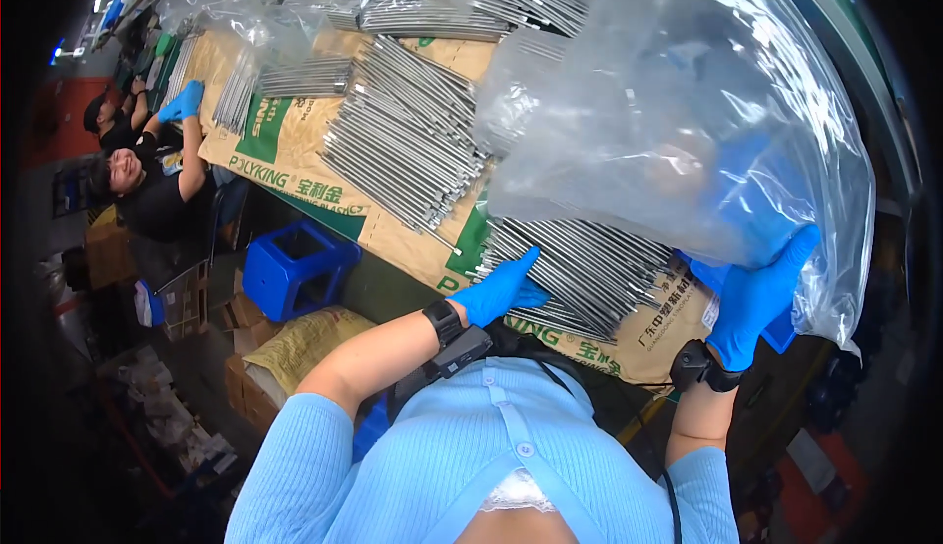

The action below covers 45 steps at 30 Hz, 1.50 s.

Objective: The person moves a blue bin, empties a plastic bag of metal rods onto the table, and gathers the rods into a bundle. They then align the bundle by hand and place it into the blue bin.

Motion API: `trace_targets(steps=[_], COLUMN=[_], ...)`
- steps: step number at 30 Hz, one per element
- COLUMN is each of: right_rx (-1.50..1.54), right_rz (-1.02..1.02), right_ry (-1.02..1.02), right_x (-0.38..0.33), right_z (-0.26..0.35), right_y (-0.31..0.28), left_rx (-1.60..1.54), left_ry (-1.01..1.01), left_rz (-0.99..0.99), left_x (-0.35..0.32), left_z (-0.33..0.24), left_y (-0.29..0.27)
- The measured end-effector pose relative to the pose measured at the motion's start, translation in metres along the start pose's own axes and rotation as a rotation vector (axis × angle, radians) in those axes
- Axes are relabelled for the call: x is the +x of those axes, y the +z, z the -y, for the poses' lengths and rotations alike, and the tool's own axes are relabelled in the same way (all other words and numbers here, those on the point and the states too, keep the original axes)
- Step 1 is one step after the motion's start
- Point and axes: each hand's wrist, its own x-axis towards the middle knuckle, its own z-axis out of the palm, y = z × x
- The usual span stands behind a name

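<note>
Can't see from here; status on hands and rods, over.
Left hand at near metal rods. Right hand at clear bag. In view, bag overlaps rods' far edge.

At the desk's [339,222] near edge, the left grip [499,291], blue-gloved, rests against metal rods [589,267]. Toward the right end, the right grip [758,300] touches a large clear plastic bag [599,141]. Another rod pile [403,136] lies farther left on brown printed paper [408,240].

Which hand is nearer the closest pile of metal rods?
Left: your left hand is on the metal rods, toward their left; your right hand is beyond their right side, at the clear plastic bag.
</note>
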Motion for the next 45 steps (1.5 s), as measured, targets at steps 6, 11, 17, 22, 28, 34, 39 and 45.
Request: trace_targets(steps=[6, 11, 17, 22, 28, 34, 39, 45], right_rx=[0.097, 0.109, 0.119, 0.179, 0.19, -0.355, -0.253, -0.231], right_rz=[-0.018, -0.062, -0.072, -0.035, -0.072, -0.138, -0.173, -0.075], right_ry=[0.159, 0.161, 0.174, 0.168, 0.197, -0.303, -0.144, 0.1], right_x=[0.001, -0.008, -0.011, -0.015, -0.024, -0.015, -0.05, -0.146], right_z=[-0.001, -0.003, -0.005, 0.0, 0.002, 0.004, 0.027, 0.033], right_y=[-0.026, -0.043, -0.059, -0.058, -0.058, -0.163, -0.241, -0.291], left_rx=[0.047, -0.018, -0.078, -0.043, 0.004, 0.054, 0.068, 0.094], left_ry=[-0.275, -0.156, -0.151, -0.141, -0.092, -0.14, -0.104, 0.053], left_rz=[-0.045, 0.002, 0.038, 0.029, 0.022, 0.06, 0.156, 0.209], left_x=[0.0, 0.001, -0.008, -0.008, -0.01, -0.019, -0.005, 0.001], left_z=[0.01, 0.037, 0.046, 0.064, 0.076, 0.07, 0.088, 0.109], left_y=[-0.016, -0.022, -0.024, -0.03, -0.042, -0.04, -0.06, -0.071])
